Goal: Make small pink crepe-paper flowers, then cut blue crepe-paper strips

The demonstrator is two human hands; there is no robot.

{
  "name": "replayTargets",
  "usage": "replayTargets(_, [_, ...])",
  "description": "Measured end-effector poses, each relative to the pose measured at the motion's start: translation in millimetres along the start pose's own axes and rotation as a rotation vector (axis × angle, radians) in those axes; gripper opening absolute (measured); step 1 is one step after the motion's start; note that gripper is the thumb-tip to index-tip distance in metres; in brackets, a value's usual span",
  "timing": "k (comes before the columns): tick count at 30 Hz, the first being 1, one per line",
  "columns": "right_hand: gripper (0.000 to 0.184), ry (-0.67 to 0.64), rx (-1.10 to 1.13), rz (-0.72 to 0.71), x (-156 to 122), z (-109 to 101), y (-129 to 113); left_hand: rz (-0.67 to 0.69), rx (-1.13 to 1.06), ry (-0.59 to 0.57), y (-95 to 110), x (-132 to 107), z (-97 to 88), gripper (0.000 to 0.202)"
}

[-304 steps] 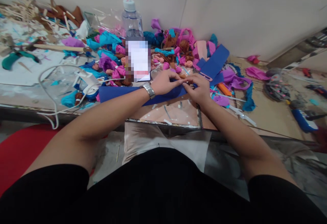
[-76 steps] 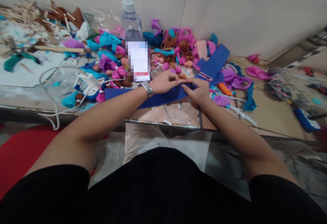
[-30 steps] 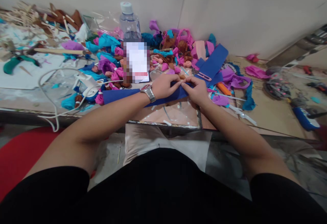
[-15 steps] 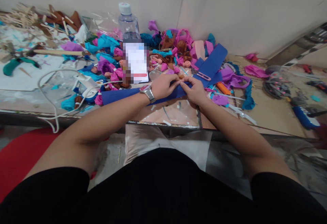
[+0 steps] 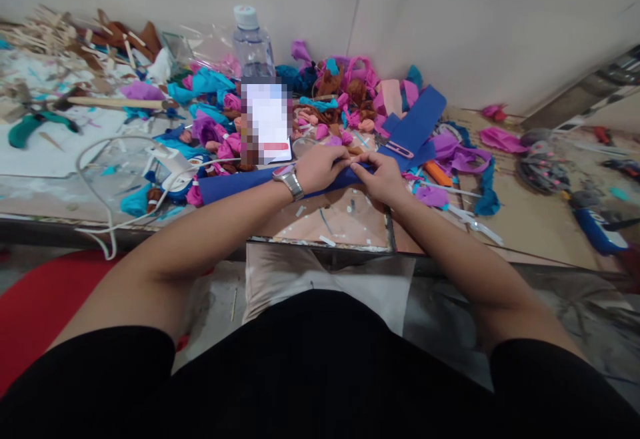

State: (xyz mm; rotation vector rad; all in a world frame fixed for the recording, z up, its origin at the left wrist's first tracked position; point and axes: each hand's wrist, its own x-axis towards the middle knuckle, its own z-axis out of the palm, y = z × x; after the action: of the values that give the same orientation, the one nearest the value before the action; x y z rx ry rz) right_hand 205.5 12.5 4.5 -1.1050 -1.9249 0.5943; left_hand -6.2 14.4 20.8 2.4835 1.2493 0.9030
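Note:
A long blue crepe paper strip (image 5: 235, 187) lies along the front of the table, passing under my left wrist to my fingers. My left hand (image 5: 323, 169), with a watch on its wrist, pinches the strip's edge. My right hand (image 5: 381, 175) meets it fingertip to fingertip and pinches the same edge. Fingers hide the exact spot being held. Just behind my right hand rest more blue paper (image 5: 421, 115) and a pink utility knife (image 5: 400, 150). A phone (image 5: 269, 119), its screen blurred out, leans in front of a clear bottle (image 5: 253, 49).
Coloured paper scraps (image 5: 357, 89) are heaped along the wall. At left are green-handled pliers (image 5: 30, 125), a wooden-handled tool (image 5: 115, 102) and a white charging cable (image 5: 107, 205). To the right lie an orange piece (image 5: 437, 173), white-handled scissors (image 5: 477, 225) and a blue glue bottle (image 5: 597, 229).
My fingertips have shifted very slightly on the blue paper edge. Both hands keep their pinch, and the surrounding things stay where they were.

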Motion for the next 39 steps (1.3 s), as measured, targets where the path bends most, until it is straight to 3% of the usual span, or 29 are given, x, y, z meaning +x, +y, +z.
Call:
replayTargets(10, [0.029, -0.040, -0.031, -0.002, 3.1, -2.3, 4.7, 0.018, 0.002, -0.074, 2.6, 1.1, -1.9, 0.027])
replayTargets(26, [0.023, -0.039, -0.063, -0.005, 4.7, -9.4, 4.3, -0.014, -0.090, -0.007, -1.0, 4.2, -11.7, 0.033])
replayTargets(32, [0.020, -0.085, -0.097, -0.094, 2.7, -12.9, 1.0, 0.014, -0.087, -0.066, -1.1, 3.4, -12.1, 0.036])
replayTargets(39, [0.019, -0.036, -0.055, -0.039, 1.7, -11.8, -3.0, 0.007, -0.168, -0.114, -3.4, 4.4, -13.0, 0.035])
